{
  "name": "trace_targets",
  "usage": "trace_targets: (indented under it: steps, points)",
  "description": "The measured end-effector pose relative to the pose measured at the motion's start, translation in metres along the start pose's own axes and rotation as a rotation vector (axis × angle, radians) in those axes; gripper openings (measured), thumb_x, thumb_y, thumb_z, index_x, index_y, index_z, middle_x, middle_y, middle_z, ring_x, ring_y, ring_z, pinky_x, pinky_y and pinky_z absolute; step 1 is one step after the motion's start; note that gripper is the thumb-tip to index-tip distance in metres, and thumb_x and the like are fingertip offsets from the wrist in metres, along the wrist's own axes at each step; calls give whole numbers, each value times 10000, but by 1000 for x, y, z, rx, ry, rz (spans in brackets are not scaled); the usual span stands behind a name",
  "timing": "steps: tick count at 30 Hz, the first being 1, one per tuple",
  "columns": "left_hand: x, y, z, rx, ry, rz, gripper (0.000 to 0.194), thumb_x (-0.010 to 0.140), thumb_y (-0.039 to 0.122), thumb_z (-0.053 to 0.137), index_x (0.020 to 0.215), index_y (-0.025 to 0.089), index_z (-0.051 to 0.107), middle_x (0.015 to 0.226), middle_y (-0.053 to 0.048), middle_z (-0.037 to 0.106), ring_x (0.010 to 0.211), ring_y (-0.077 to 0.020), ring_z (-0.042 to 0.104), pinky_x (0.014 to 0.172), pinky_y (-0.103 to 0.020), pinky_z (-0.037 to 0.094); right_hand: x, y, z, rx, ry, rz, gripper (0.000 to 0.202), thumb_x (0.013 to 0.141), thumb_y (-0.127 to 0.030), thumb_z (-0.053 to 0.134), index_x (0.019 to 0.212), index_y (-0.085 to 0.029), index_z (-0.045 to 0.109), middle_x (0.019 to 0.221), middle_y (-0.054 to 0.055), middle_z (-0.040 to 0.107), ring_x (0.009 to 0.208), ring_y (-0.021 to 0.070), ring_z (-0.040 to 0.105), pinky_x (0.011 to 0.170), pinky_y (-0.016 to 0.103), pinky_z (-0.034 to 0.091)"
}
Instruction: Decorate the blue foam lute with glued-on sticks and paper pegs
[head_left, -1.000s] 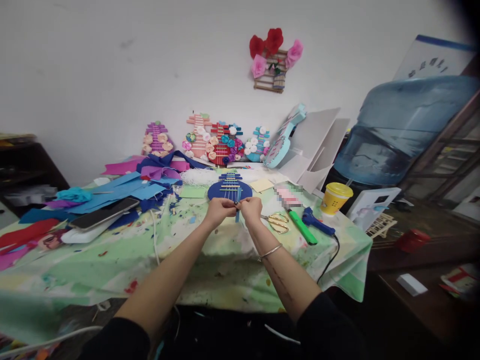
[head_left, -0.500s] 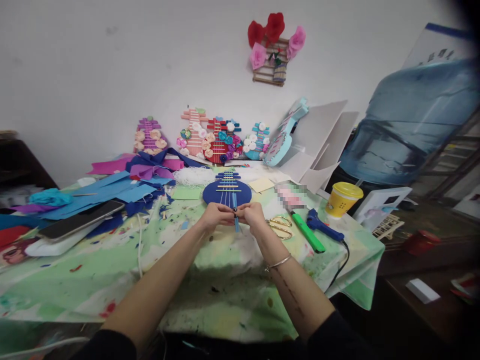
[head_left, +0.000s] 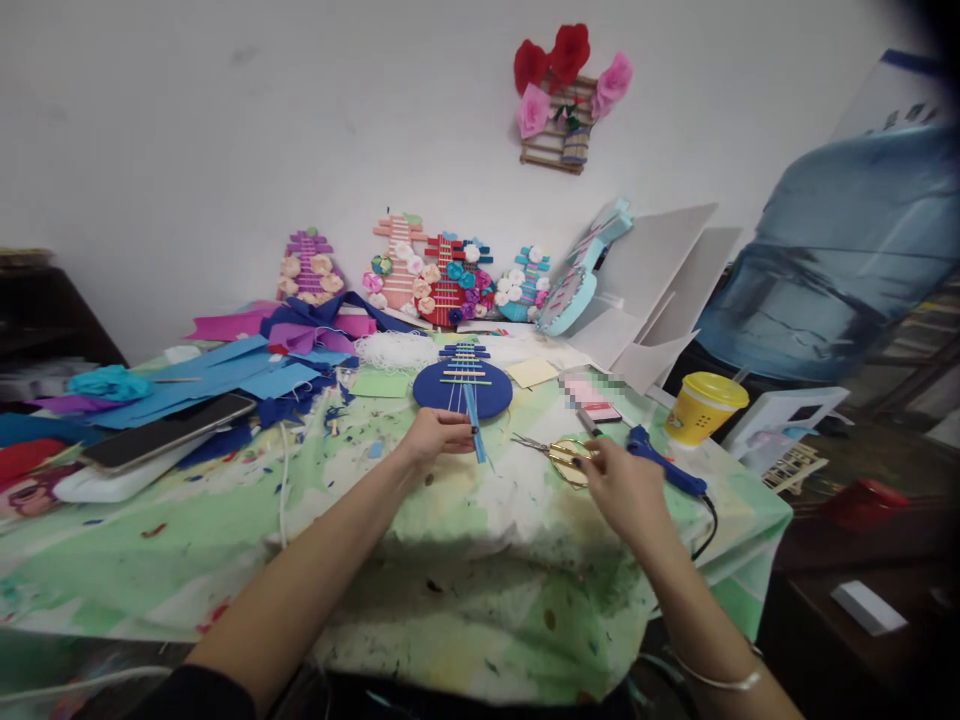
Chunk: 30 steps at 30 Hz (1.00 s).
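Note:
My left hand (head_left: 441, 436) pinches a light blue strip (head_left: 481, 447) upright between thumb and fingers. The strip's upper part overlaps the dark blue lute-shaped craft piece (head_left: 491, 392), which lies flat just beyond and carries thin sticks and white strings. Farther right, my right hand (head_left: 628, 492) has its fingers closed on the handle of the gold-handled scissors (head_left: 564, 462). Their blades point left and seem to rest on the tablecloth. Under that hand, a cutter is mostly hidden; only its grey end shows.
A blue glue gun (head_left: 670, 466) with a cord lies right of my right hand, near a yellow cup (head_left: 705, 408). Blue felt sheets (head_left: 202, 377) and a phone (head_left: 169, 432) are at left. Decorated lute crafts (head_left: 444, 285) lean against the wall.
My right hand has let go of the blue strip and moved right to the scissors, covering the green cutter. My left hand still holds the strip. The view has shifted slightly left.

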<state>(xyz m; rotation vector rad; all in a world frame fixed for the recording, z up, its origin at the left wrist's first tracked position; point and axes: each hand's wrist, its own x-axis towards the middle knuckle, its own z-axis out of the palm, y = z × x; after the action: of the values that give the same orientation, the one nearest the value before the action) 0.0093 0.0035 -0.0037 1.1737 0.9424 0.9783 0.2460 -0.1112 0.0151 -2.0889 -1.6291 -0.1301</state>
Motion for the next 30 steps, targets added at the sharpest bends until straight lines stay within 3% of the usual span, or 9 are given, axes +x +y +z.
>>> trace_targets:
  steps: [4,8,13,19,23,26,30]
  points:
    - [3,-1,1,20,-9,6,329,493,254,799,746,77,685,623,-84,688,597,-187,659,675,-338,561,-9,45,-15,-327,-32,167,368,799,-324,490,1120,-159,560,1150,173,567,1065,384,481,786,522,393]
    - [6,-4,0,41,-32,-4,318,502,253,793,748,83,684,623,-82,690,592,-184,658,663,-333,559,-6,77,-12,-353,-127,226,453,803,-163,385,1250,-126,453,1291,166,462,1111,354,439,799,512,409]
    - [5,-4,1,52,-34,-10,321,500,252,795,747,85,674,603,-82,686,585,-187,657,650,-326,554,11,101,-8,-365,-160,233,477,766,-124,379,1235,-129,467,1221,178,502,1099,353,448,783,492,410]
    - [4,-3,1,59,-42,-39,338,485,248,804,748,86,665,604,-78,688,588,-184,658,646,-314,551,31,115,-4,-349,-208,236,333,705,-213,481,1017,-138,570,999,170,598,924,310,566,705,408,415]
    - [4,-4,1,85,-90,-36,336,504,260,796,763,82,678,622,-84,692,597,-182,659,656,-310,551,27,124,-4,-292,-87,186,275,716,-278,507,932,-123,579,850,148,626,806,266,595,636,317,399]
    - [5,-4,0,93,-105,-33,343,507,269,795,771,81,684,642,-90,696,616,-189,662,668,-314,551,18,122,-8,-212,134,156,310,725,-305,492,962,-114,555,847,140,613,792,266,588,640,327,408]
    - [5,-4,0,109,-115,-19,333,510,274,792,761,83,687,651,-95,696,635,-200,665,683,-320,549,4,94,-16,90,385,-152,375,661,-207,515,1032,-155,506,934,94,591,864,234,561,744,336,431]
